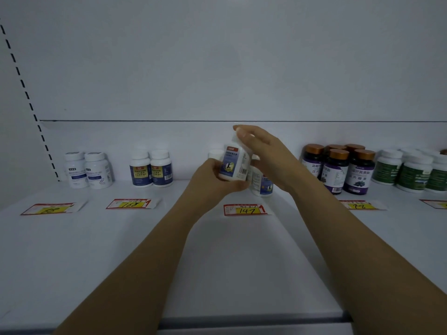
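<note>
- Bottle [233, 163] is off the shelf [217, 262], held in the air at frame centre and leaning slightly, cap toward 1 o'clock. Its label and barcode face the camera.
- Left hand [212, 175] grasps the base from 8 o'clock, with fingers curled under and round the bottom edge.
- Right hand [263, 153] comes in from 3 o'clock and sits over the cap. The thumb is on the cap's near side and the fingers behind are mostly hidden, so it reads as a pinch on the cap.
- Tag 147 [245, 209] lies flat on the shelf at 6 o'clock of the bottle, so that is probably its slot.
- Twin bottle [262, 183] stands at 4 o'clock, just beside the held one and partly behind the right wrist. Rear bottle [215, 154] shows only its cap, at 10 o'clock above the left knuckles.
- My read is a label check or re-facing before it goes down in the row.
- To do it well, let the left hand carry the weight at the base and use the right only to steer the cap.
- Bring it upright before lowering, because a tilted base will skid on the smooth shelf.
- Land it at 9 o'clock of the twin, label forward and in line with the tag.
- The main risk is the right wrist or little finger clipping the twin on the way down, so lift the wrist clear first.
- Purple bottles [338, 168] at 3 o'clock are well apart and no concern.
</note>
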Demonstrator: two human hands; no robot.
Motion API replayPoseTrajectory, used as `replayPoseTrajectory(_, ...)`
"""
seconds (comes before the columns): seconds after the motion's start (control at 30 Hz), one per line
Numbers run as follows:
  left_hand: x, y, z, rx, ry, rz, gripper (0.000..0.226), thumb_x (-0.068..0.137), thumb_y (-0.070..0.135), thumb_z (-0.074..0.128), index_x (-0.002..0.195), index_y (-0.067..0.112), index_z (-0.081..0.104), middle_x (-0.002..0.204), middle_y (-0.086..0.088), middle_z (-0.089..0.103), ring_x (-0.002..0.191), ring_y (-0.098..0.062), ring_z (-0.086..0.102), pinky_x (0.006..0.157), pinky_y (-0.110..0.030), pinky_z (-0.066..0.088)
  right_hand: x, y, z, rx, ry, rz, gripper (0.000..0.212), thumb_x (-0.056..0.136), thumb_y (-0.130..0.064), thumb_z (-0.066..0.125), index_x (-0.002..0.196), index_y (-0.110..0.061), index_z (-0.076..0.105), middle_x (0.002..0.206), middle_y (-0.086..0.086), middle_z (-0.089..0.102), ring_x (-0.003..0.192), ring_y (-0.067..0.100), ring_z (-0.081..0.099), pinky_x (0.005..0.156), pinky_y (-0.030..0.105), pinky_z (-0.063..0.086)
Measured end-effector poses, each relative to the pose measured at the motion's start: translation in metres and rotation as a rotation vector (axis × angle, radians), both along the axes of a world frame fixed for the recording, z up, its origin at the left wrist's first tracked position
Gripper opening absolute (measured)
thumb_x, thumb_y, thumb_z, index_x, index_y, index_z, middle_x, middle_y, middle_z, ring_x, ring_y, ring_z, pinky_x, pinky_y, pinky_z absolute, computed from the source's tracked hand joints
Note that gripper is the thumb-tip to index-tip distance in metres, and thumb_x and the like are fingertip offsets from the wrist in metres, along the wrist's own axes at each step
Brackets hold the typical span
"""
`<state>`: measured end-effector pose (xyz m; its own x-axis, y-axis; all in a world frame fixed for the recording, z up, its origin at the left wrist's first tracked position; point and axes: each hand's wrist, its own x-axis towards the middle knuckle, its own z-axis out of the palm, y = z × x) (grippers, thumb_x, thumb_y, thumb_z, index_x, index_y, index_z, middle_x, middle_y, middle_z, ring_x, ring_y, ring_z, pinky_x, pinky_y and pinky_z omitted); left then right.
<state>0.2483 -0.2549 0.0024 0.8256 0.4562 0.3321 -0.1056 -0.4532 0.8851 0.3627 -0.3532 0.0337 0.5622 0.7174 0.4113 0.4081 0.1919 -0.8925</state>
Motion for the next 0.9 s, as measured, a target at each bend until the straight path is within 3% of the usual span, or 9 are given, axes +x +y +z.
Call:
replayPoseTrajectory(0.1, -0.001, 0.000, 0.000, 0.024, -0.035, 0.016, 0.040, 0.073, 0.019, 0.079, 0.084, 0.033, 0.043, 0.085, 0.015, 0.059, 0.074, 0.002, 0.058, 0.057, -0.003, 0.046, 0.001, 0.000, 0.000, 0.028, -0.044, -0.067, 0.028, 0.092, -0.034, 0.059, 0.119, -0.030, 0.062, 0.110, 0.000, 0.067, 0.097, 0.013, 0.068, 0.081, 0.028, 0.056)
replayPoseTrajectory(0.2, -0.002, 0.001, 0.004, -0.062, 0.014, -0.036, 0.031, 0.078, 0.022, 0.075, 0.100, 0.025, 0.053, 0.102, 0.006, 0.064, 0.089, -0.006, 0.062, 0.072, -0.012, 0.046, 0.005, -0.005, 0.001, 0.076, -0.003, -0.017, 0.026, 0.095, -0.023, 0.056, 0.119, -0.030, 0.063, 0.113, 0.013, 0.065, 0.100, 0.023, 0.066, 0.091, 0.040, 0.055)
replayPoseTrajectory(0.27, -0.003, 0.002, 0.005, -0.051, 0.048, -0.073, 0.030, 0.082, 0.021, 0.071, 0.108, 0.024, 0.058, 0.105, 0.006, 0.066, 0.090, -0.002, 0.062, 0.078, -0.013, 0.046, 0.006, -0.007, 0.001, 0.079, 0.012, 0.024, 0.029, 0.097, -0.020, 0.053, 0.123, -0.029, 0.060, 0.112, 0.014, 0.065, 0.099, 0.024, 0.066, 0.093, 0.043, 0.053)
replayPoseTrajectory(0.37, -0.004, 0.002, 0.004, -0.019, 0.008, -0.042, 0.029, 0.080, 0.019, 0.073, 0.106, 0.024, 0.061, 0.098, 0.009, 0.067, 0.084, 0.002, 0.062, 0.071, -0.009, 0.048, 0.005, -0.003, -0.001, 0.047, 0.007, 0.028, 0.029, 0.097, -0.027, 0.052, 0.125, -0.033, 0.058, 0.116, 0.006, 0.066, 0.106, 0.023, 0.065, 0.099, 0.046, 0.049)
replayPoseTrajectory(0.5, -0.002, 0.002, 0.003, 0.016, -0.021, 0.057, 0.037, 0.075, 0.022, 0.078, 0.105, 0.022, 0.055, 0.100, 0.006, 0.064, 0.086, -0.007, 0.063, 0.075, -0.013, 0.049, 0.003, 0.001, -0.003, -0.019, -0.014, -0.036, 0.037, 0.092, -0.042, 0.056, 0.129, -0.035, 0.055, 0.113, -0.004, 0.065, 0.103, 0.011, 0.064, 0.092, 0.033, 0.054)
replayPoseTrajectory(0.67, 0.000, 0.002, 0.003, 0.014, 0.061, 0.018, 0.044, 0.076, 0.026, 0.077, 0.114, 0.018, 0.058, 0.110, 0.002, 0.066, 0.095, -0.012, 0.064, 0.080, -0.017, 0.050, 0.007, 0.001, -0.004, -0.016, 0.049, -0.092, 0.034, 0.093, -0.035, 0.058, 0.125, -0.024, 0.058, 0.107, -0.002, 0.068, 0.096, 0.014, 0.066, 0.084, 0.030, 0.055)
replayPoseTrajectory(0.8, -0.002, 0.003, 0.003, -0.037, 0.135, -0.051, 0.043, 0.079, 0.023, 0.074, 0.120, 0.018, 0.060, 0.117, 0.001, 0.066, 0.106, -0.014, 0.062, 0.098, -0.031, 0.047, 0.007, 0.003, -0.003, -0.001, 0.114, -0.071, 0.026, 0.095, -0.030, 0.054, 0.118, -0.019, 0.061, 0.103, 0.000, 0.070, 0.095, 0.017, 0.067, 0.082, 0.030, 0.057)
replayPoseTrajectory(0.9, -0.002, 0.005, 0.003, -0.059, 0.102, -0.035, 0.035, 0.077, 0.020, 0.075, 0.107, 0.024, 0.059, 0.108, 0.004, 0.065, 0.097, -0.011, 0.062, 0.084, -0.019, 0.048, 0.007, 0.004, -0.002, -0.022, 0.095, -0.063, 0.030, 0.095, -0.032, 0.054, 0.122, -0.021, 0.059, 0.108, 0.001, 0.069, 0.100, 0.018, 0.067, 0.087, 0.033, 0.056)
